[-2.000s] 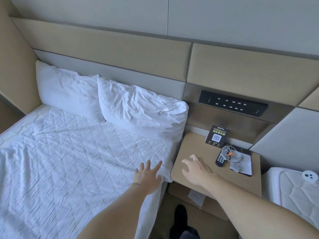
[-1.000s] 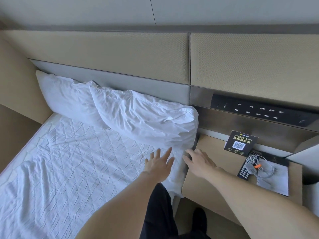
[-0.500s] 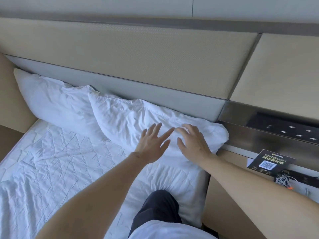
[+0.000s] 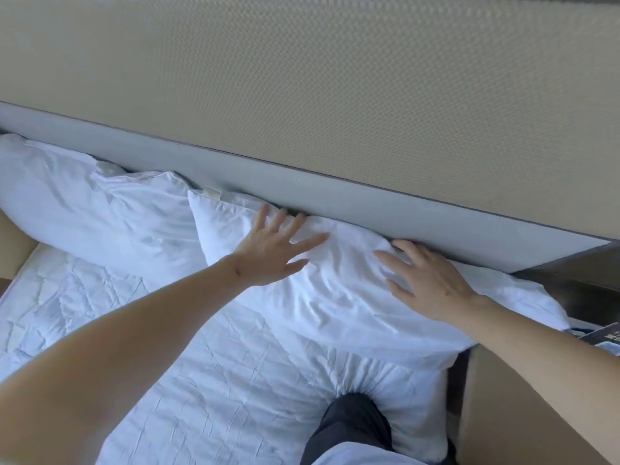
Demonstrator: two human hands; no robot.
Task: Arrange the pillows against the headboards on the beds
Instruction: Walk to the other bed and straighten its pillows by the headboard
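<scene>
**bedmaker22:** Far pillow leans on the headboard at the left, looks settled. Why's the left hand flat on the near pillow?

**linen_guy:** Fingers spread, palm down, no pinch. I'd guess it's pushing the top edge snug to the headboard. Right hand is flat and spread too, fingertips up by the panel.

**bedmaker22:** And its orientation?

**linen_guy:** Long axis runs along the headboard, left end overlapping the far pillow, right end toward the nightstand.

The print on the dark card is too small to read.
</scene>
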